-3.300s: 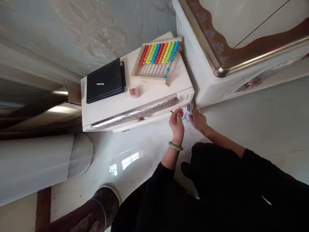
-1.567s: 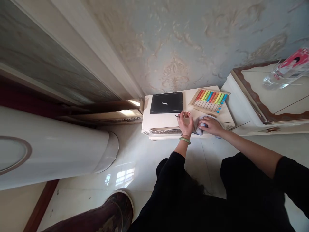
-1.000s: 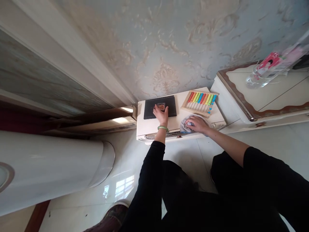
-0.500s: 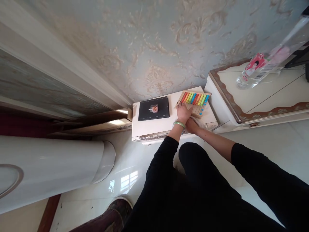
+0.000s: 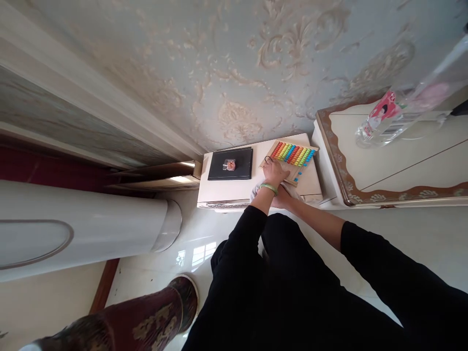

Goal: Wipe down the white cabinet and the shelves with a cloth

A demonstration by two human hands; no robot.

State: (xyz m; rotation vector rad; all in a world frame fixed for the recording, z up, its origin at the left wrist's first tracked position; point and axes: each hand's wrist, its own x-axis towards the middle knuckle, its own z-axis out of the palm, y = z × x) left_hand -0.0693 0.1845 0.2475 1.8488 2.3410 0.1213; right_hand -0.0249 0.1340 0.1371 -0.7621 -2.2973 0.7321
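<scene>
Your left hand [image 5: 275, 171] is resting over the abacus's [image 5: 290, 152] lower left part, fingers curling, a dark loop [image 5: 266, 157] showing at the fingertips; can't tell if you're pinching it or touching the frame. Your right hand [image 5: 282, 197] is sitting on the pale cloth [image 5: 254, 193], mostly hiding behind the left wrist; can't tell if it's gripping or just pressing flat. Cloth is lying bunched at the front edge of the low white cabinet [image 5: 226, 192], just below the abacus.

Cloth is looking light, soft and floppy, probably not slippery; a bunched fold in the palm should hold best. Abacus is looking light but stiff, likely wood; beads are probably sliding freely, so take it by the frame bars, not the rods. Loop is looking thin and light; a fingertip pinch should do.

Containers: a small clear container [image 5: 229, 165] is sitting on the black flat case [image 5: 215, 170], showing pinkish-orange stuff, too small to identify; clear walls might be slick or brittle. A clear bottle [image 5: 380, 122] is standing out on the neighbouring cabinet [image 5: 365, 168], pink label showing; can't tell what it's holding.
</scene>
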